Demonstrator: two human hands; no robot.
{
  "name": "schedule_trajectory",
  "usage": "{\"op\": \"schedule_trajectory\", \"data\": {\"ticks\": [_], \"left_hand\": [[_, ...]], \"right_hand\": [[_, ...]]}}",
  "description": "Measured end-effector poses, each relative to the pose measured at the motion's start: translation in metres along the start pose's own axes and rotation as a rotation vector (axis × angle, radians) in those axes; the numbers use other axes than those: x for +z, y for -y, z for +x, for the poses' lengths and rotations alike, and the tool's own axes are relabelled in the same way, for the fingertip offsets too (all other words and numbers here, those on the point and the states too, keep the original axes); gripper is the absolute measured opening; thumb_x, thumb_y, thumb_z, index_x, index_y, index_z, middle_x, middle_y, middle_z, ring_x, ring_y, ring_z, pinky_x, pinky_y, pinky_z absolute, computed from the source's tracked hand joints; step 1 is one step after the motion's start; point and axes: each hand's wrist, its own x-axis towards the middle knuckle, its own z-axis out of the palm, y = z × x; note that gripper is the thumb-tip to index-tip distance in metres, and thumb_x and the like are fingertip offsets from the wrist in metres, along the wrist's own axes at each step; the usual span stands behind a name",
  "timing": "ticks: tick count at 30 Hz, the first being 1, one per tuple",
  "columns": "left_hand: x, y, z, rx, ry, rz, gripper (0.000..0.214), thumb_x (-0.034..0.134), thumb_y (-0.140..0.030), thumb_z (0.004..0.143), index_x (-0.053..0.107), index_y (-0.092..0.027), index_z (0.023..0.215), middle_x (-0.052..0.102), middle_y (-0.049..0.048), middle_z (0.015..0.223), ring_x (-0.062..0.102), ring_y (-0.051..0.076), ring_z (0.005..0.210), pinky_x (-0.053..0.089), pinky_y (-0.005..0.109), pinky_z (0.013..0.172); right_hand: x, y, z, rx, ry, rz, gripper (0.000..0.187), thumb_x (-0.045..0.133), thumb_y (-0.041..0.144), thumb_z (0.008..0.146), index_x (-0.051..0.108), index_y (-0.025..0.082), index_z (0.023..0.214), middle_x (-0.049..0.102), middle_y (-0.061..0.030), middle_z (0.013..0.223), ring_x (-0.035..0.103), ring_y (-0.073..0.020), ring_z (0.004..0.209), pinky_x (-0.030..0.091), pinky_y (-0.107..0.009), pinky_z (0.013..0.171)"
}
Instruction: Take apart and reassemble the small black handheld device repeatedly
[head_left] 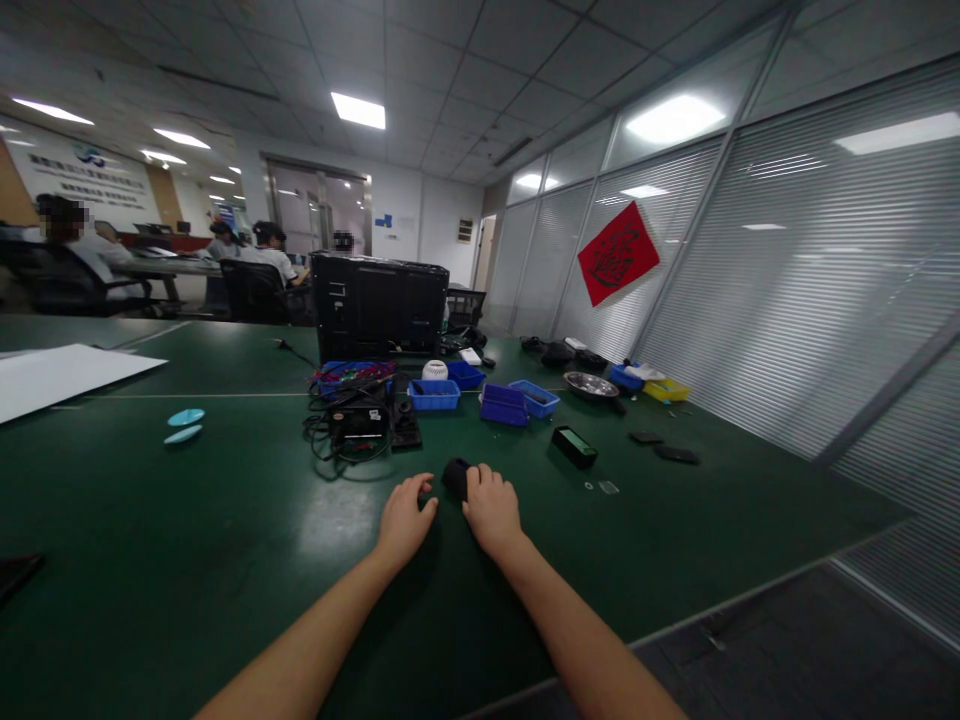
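A small black object with a rounded end rests on the green table; its kind cannot be made out. My right hand is closed over its right side, fingers bent around it, and hides part of it. Just to the left, my left hand is open with slightly curved fingers, thumb apart from them and nothing visible between. A narrow gap separates it from the black object. Farther to the right lies a black box with a greenish top face.
Behind my hands are a black device with tangled cables, blue bins, a white ball and a large black panel. Light blue dishes lie left. A metal bowl and a yellow tray stand right.
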Motion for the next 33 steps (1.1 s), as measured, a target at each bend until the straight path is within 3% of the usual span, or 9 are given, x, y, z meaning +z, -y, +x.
{"op": "schedule_trajectory", "data": {"ticks": [5,10,14,18,21,23,28,33], "left_hand": [[0.002,0.004,0.002,-0.023,-0.041,-0.041,0.036,0.049,-0.015,0.072,0.052,-0.019,0.107,0.060,0.0039,0.096,0.054,0.015,0.090,0.038,0.028,0.084],[0.002,0.005,0.004,-0.038,-0.083,-0.133,0.031,0.045,-0.018,0.076,0.053,-0.018,0.105,0.060,0.0051,0.097,0.055,0.015,0.091,0.040,0.029,0.086],[-0.002,0.002,0.002,-0.050,-0.082,-0.293,0.035,0.033,-0.036,0.084,0.050,-0.018,0.109,0.061,0.0056,0.100,0.056,0.016,0.092,0.042,0.030,0.084],[-0.005,-0.001,-0.005,-0.030,-0.053,-0.321,0.046,0.042,-0.042,0.079,0.043,-0.017,0.118,0.058,0.0083,0.112,0.055,0.018,0.101,0.041,0.030,0.087],[-0.004,-0.005,-0.011,-0.064,-0.038,-0.158,0.070,0.059,-0.036,0.067,0.033,-0.016,0.128,0.049,0.0109,0.125,0.048,0.022,0.112,0.037,0.031,0.092],[-0.002,-0.008,-0.014,-0.115,-0.021,-0.064,0.080,0.062,-0.029,0.063,0.026,-0.014,0.133,0.046,0.0132,0.128,0.046,0.024,0.115,0.036,0.030,0.092],[-0.002,-0.011,-0.016,-0.119,-0.047,-0.036,0.067,0.055,-0.022,0.067,0.034,-0.010,0.130,0.045,0.0126,0.130,0.043,0.022,0.118,0.032,0.029,0.098],[-0.010,-0.008,-0.020,-0.114,-0.102,-0.033,0.066,0.053,-0.021,0.068,0.033,-0.007,0.130,0.044,0.0138,0.130,0.042,0.022,0.119,0.030,0.030,0.101]], "right_hand": [[-0.001,0.003,-0.004,-0.044,-0.061,0.204,0.032,0.055,0.044,0.074,0.050,0.021,0.097,0.055,-0.0095,0.102,0.051,-0.0231,0.091,0.039,-0.033,0.072],[0.012,-0.013,0.009,0.113,-0.022,0.810,0.037,0.032,0.048,0.084,0.055,0.020,0.082,0.059,-0.0023,0.075,0.056,-0.0143,0.069,0.044,-0.026,0.062],[0.026,-0.019,0.017,0.263,0.228,1.380,0.039,0.039,0.052,0.078,0.051,0.017,0.091,0.056,-0.0062,0.087,0.058,-0.0153,0.060,0.047,-0.027,0.043],[0.027,-0.012,0.014,0.222,0.368,1.692,0.040,0.048,0.051,0.076,0.048,0.017,0.097,0.056,-0.0076,0.092,0.062,-0.0171,0.065,0.052,-0.031,0.046],[0.027,-0.009,0.013,0.171,0.389,1.730,0.038,0.053,0.048,0.074,0.049,0.017,0.095,0.057,-0.0070,0.090,0.062,-0.0158,0.067,0.053,-0.028,0.049],[0.030,-0.011,0.016,0.180,0.341,1.681,0.036,0.053,0.047,0.073,0.052,0.016,0.089,0.058,-0.0059,0.086,0.061,-0.0143,0.064,0.051,-0.024,0.045],[0.043,-0.028,0.028,0.267,0.099,1.441,0.034,0.048,0.047,0.074,0.051,0.014,0.064,0.056,-0.0008,0.060,0.048,-0.0067,0.040,0.034,-0.016,0.031],[0.048,-0.039,0.033,0.292,0.085,1.321,0.023,0.043,0.034,0.072,0.055,0.015,0.065,0.050,0.0045,0.043,0.039,-0.0057,0.029,0.026,-0.017,0.032]]}}
